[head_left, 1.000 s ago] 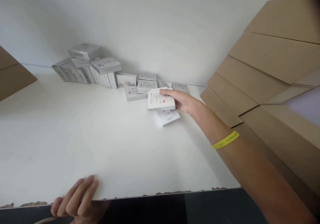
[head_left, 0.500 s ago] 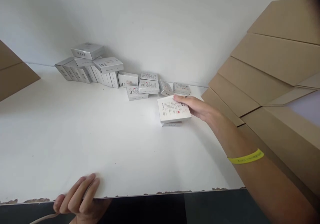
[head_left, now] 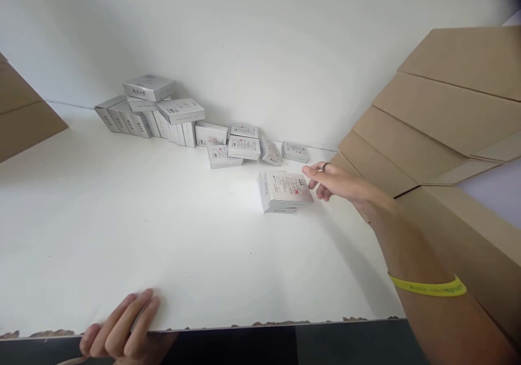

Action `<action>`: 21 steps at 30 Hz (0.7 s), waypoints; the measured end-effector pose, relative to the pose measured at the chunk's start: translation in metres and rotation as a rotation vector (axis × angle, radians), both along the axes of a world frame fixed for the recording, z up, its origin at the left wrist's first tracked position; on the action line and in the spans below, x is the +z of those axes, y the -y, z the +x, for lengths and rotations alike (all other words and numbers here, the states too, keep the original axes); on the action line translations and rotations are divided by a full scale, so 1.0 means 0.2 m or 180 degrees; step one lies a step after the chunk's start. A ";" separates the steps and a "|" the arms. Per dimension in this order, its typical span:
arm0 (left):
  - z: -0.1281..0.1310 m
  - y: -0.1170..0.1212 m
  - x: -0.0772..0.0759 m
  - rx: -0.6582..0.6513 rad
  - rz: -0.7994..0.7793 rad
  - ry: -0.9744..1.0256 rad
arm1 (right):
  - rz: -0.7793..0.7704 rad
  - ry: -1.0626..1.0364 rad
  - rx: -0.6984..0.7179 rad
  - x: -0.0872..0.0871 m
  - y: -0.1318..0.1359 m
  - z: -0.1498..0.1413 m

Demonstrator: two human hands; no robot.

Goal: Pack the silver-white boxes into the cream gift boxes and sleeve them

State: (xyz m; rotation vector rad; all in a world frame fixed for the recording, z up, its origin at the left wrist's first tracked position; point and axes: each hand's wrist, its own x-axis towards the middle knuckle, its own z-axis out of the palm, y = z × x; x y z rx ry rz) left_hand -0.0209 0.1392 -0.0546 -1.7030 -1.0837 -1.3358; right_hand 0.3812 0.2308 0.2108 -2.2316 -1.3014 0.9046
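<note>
Two small white-and-silver cartons lie stacked near the table's middle, the upper carton offset over the lower carton. Just right of the upper one is my right hand, its fingers apart and holding nothing. A dark ring and a yellow wristband show on this arm. At the front, my left hand has its fingers bent over the table edge; its thumb is hidden below. Along the wall stands a row of similar cartons, with a few more cartons lying to its right.
A brown cardboard box with open flaps takes up the right side. Another cardboard flap juts in from the left. The white wall rises behind the cartons. The front edge of the white table is chipped, and a pale cable shows at lower left.
My right hand has let go of the carton, now resting on the other one, and has drawn back to the right with fingers opened. My left hand stays at the edge. The view has shifted slightly.
</note>
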 end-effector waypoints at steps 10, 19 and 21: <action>-0.04 0.04 -0.12 0.0102 -0.0286 0.0370 | 0.0900 -0.0448 -0.0289 -0.05 -0.10 0.06; 0.07 0.07 -0.13 0.0154 -0.0306 0.0738 | 0.1020 0.0649 0.0358 -0.27 -0.55 0.29; 0.08 0.08 -0.14 0.0073 -0.0245 0.0834 | 0.0935 0.0712 0.0451 -0.27 -0.62 0.30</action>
